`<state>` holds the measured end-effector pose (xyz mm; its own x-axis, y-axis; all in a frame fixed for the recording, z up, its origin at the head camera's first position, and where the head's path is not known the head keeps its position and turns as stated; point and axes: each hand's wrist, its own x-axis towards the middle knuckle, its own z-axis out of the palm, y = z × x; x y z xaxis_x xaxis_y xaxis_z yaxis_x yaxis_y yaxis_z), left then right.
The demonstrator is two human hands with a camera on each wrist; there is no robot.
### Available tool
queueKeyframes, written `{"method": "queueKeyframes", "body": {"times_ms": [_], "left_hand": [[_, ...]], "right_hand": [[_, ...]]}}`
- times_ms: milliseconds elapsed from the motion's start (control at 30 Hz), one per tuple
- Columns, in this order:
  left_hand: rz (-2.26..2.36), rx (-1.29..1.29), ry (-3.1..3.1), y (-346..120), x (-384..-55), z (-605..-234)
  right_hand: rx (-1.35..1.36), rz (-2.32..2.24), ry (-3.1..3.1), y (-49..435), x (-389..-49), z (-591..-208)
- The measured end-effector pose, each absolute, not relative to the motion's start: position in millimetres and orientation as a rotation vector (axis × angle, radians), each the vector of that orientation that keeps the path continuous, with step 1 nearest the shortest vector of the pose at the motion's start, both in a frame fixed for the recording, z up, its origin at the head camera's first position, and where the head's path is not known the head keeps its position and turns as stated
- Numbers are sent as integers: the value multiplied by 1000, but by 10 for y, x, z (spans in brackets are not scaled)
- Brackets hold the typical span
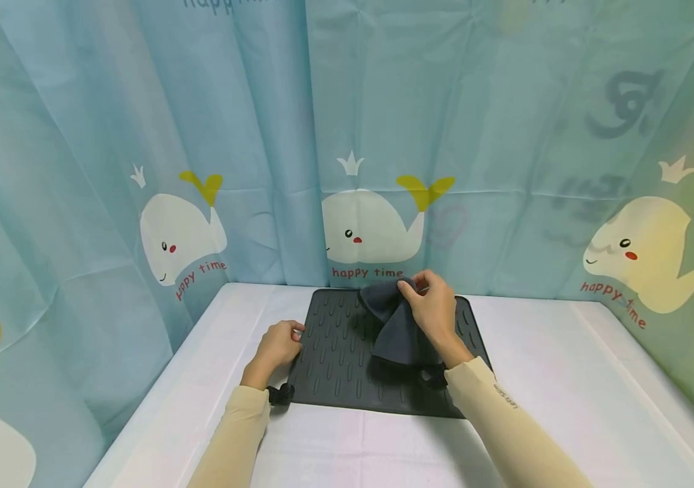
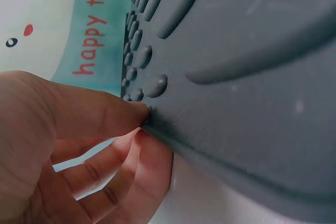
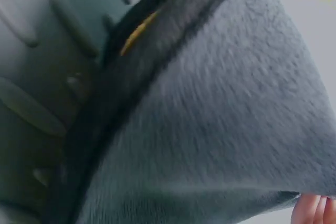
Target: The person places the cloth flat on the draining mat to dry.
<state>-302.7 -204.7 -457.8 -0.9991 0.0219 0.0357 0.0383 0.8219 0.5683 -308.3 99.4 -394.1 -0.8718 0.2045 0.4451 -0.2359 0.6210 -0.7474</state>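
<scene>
A dark grey mat (image 1: 335, 359) with raised oblong ridges lies on the white table. At its left edge, my left hand (image 1: 278, 344) pinches the rim between thumb and fingers; the left wrist view shows the thumb (image 2: 105, 111) on the ridged side and the fingers under the edge. My right hand (image 1: 435, 308) holds a dark grey cloth (image 1: 404, 335) by its top, and the cloth hangs in folds over the right half of the mat. Close up in the right wrist view, the fuzzy cloth (image 3: 226, 108) covers most of the frame, with fingertips (image 3: 310, 211) at the lower right corner.
The white table (image 1: 566, 379) extends on both sides of the mat. Behind and beside it hangs a light blue curtain (image 1: 274, 135) with whale prints. A black wrist strap (image 1: 281, 394) sits by the left cuff, close to the mat's front left corner.
</scene>
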Motion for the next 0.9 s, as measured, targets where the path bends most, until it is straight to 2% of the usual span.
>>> {"method": "queueKeyframes", "body": {"times_ms": [367, 900], "left_hand": [[-917, -76, -2963, -2045, -3030, -4559], [-953, -75, -2963, -2032, -3030, -4573]], "right_hand": [[-27, 1251, -2521, 985, -3166, -4216], [271, 1409, -2746, 1243, -3097, -4317]]}}
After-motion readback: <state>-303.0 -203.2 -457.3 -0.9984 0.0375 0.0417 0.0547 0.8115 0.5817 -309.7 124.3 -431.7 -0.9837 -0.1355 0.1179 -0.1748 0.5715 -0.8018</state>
